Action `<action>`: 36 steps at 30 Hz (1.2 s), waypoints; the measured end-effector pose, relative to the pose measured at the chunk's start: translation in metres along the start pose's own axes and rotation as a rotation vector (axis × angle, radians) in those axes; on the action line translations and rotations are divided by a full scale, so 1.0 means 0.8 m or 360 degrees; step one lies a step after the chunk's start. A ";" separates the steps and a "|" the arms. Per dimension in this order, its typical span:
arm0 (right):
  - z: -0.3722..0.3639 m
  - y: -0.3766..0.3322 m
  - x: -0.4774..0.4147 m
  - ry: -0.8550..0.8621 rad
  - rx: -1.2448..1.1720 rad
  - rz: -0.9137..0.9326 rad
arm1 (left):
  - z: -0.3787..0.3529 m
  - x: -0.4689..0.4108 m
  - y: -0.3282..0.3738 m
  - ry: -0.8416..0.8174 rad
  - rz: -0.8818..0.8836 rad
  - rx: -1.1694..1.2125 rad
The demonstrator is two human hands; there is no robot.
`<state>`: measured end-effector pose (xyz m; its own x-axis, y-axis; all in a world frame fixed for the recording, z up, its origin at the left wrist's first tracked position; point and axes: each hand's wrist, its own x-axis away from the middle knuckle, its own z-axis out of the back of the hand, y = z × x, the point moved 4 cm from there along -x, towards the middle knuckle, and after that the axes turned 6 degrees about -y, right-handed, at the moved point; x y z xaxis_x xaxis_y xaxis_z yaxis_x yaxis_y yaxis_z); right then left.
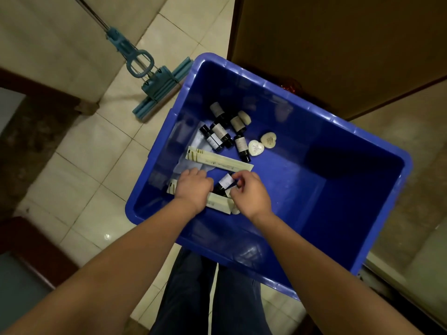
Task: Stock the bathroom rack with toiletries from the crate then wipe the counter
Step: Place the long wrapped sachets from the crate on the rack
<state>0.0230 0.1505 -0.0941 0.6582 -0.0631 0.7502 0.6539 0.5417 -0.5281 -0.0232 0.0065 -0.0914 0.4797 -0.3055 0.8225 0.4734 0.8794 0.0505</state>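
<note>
A blue plastic crate (362,189) stands on the floor below me. Inside lie several small dark bottles (219,131) with pale labels, two heart-shaped white soaps (256,147) and long cream sachets (217,160). Both my hands are down in the crate's near left corner. My left hand (193,187) has its fingers curled down over a cream sachet (217,203). My right hand (250,192) pinches a small dark bottle (223,183) that lies between the two hands. A thin pale cloth or sheet (191,165) lies under the sachets.
A teal sponge mop (154,85) leans on the tiled floor to the left of the crate. A dark wooden door or cabinet (338,44) rises behind the crate. A dark stone ledge (31,141) runs along the left. My dark trousers (205,298) show below.
</note>
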 end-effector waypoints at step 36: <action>0.095 -0.046 0.019 -0.0026 0.0009 -0.0165 | 0.068 0.052 0.030 0.0099 -0.0010 0.0232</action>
<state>-0.0194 0.1936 -0.0333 0.5812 -0.1054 0.8069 0.7159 0.5378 -0.4453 -0.0321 0.0344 -0.0249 0.5241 -0.3290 0.7856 0.3664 0.9198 0.1408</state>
